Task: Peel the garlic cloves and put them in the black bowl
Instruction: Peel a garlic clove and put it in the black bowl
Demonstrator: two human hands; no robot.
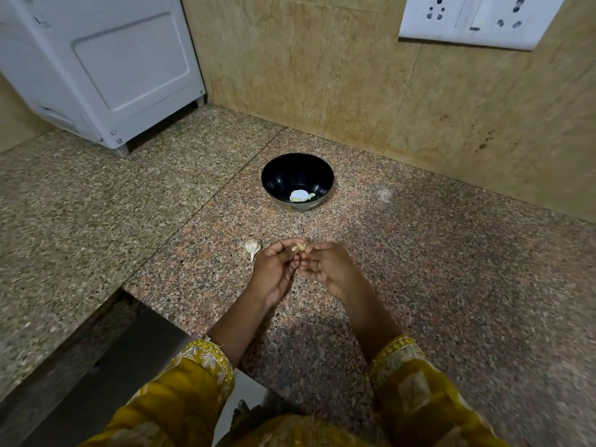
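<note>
A small garlic clove [300, 247] is held just above the countertop [435, 285], near the middle of its front half, pinched between the fingertips of both hands. The left hand [274, 271] has its fingers curled, with thumb and forefinger closed on the clove's left end. The right hand [327, 269] meets it from the other side, its fingers bent in and its tips against the same clove; this hand is blurred, so the exact hold of each finger cannot be made out. The two hands touch at the fingertips. Just beside the left hand, on the side toward the counter's left edge, a second clove [252, 247] lies on the stone with its skin on and its thin tail pointing toward the front edge. Farther back, toward the wall [322, 75] and well apart from the hands, stands the black bowl [292, 171], upright, with a few pale peeled pieces [299, 195] at the bottom of it. The countertop is speckled brown granite with a seam running diagonally left of the bowl. At its back left corner sits a white appliance [96, 66] on short feet. A white socket panel [477, 17] is fixed to the tan wall at upper right. Both forearms come out of yellow embroidered sleeves [193, 382] at the front edge, and a dark metal recess [113, 366] cuts into the counter's front left corner.
</note>
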